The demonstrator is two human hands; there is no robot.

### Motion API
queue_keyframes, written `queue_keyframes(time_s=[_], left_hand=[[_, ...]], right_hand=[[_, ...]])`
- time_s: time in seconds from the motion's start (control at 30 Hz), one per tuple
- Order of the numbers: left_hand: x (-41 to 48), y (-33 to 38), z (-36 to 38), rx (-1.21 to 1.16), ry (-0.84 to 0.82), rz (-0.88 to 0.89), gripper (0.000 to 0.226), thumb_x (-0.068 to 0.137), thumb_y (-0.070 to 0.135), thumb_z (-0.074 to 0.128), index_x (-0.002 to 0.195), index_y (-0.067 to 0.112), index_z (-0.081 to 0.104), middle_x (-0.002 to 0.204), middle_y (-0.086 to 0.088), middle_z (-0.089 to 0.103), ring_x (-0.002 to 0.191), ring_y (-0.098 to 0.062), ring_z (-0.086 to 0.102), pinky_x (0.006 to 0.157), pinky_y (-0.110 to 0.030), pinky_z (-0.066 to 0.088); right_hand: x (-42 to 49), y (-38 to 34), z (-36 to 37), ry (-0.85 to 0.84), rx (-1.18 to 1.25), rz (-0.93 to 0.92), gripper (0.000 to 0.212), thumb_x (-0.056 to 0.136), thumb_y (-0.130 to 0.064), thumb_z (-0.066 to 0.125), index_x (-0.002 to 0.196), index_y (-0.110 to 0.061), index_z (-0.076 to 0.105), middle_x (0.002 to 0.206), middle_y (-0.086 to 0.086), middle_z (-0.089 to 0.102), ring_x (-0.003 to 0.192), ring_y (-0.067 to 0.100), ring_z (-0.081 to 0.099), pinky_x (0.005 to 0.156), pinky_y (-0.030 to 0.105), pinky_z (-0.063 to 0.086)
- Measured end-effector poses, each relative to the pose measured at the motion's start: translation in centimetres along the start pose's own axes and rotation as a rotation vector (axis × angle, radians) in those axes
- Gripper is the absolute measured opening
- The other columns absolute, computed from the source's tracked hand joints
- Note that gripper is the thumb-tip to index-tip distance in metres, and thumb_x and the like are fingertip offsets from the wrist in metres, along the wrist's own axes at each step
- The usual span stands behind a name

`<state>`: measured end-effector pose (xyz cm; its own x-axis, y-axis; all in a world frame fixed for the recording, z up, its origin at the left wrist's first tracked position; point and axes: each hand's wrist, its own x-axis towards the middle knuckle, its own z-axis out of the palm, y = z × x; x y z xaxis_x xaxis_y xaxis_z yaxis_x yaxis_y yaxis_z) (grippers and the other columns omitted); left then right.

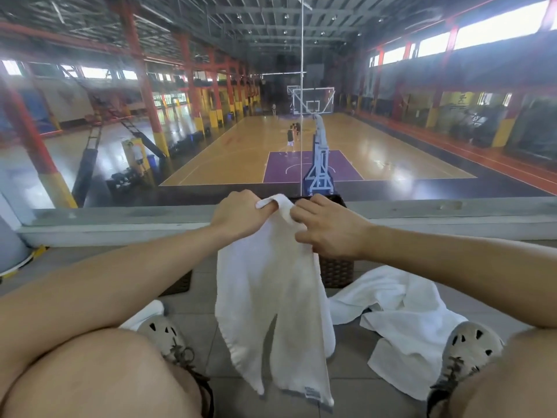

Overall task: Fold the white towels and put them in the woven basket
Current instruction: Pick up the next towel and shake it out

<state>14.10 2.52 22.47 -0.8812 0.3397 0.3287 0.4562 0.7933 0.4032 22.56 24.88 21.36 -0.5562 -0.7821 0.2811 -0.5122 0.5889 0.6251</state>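
Now, with the limp white terry towel (271,297) hanging bunched above the floor tiles, our left hand (241,215) and right hand (328,227) both pinching its top edge, we should spread the corners apart — before folding toward the dark woven wicker basket (336,271) just behind.

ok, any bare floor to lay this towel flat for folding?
Bare tile between the left shoe and the hanging towel, more under it. Right is crowded: loose towels spread from the woven basket to the right shoe.
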Motion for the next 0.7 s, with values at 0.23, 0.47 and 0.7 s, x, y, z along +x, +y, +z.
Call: queue_keyframes(time_s=[0.23, 0.47, 0.7], left_hand=[[-0.3, -3.0, 0.9, -0.033, -0.067, 0.141, 0.044, 0.104, 0.044, 0.066, 0.068, 0.018, 0.063, 0.064, 0.004, 0.061, 0.062, -0.017, 0.057, 0.063, -0.034, 0.037], [-1.4, -2.2, 1.7, -0.038, 0.086, 0.492, 0.02, 0.097, 0.003, 0.055, 0.099, 0.023, 0.052, 0.086, 0.008, 0.062, 0.075, -0.021, 0.058, 0.069, -0.048, 0.054], [-2.0, 1.4, 2.8, -0.212, 0.077, 0.384, 0.025, 0.093, 0.045, 0.069, 0.103, 0.027, 0.084, 0.1, 0.015, 0.074, 0.094, -0.005, 0.068, 0.086, -0.032, 0.054]], right_hand=[[1.0, -1.0, -2.3, -0.068, 0.466, 0.586, 0.033, 0.092, -0.043, 0.071, 0.081, -0.013, 0.079, 0.112, 0.004, 0.075, 0.103, 0.024, 0.069, 0.093, 0.043, 0.056], [1.1, 0.2, -3.1, 0.157, 0.611, 0.951, 0.023, 0.083, -0.03, 0.072, 0.066, -0.017, 0.064, 0.063, -0.001, 0.062, 0.064, 0.016, 0.059, 0.067, 0.041, 0.055], [1.0, 0.7, -3.4, 0.227, 0.615, 0.957, 0.02, 0.079, -0.025, 0.072, 0.067, -0.016, 0.059, 0.063, 0.0, 0.06, 0.064, 0.017, 0.058, 0.064, 0.044, 0.054]])
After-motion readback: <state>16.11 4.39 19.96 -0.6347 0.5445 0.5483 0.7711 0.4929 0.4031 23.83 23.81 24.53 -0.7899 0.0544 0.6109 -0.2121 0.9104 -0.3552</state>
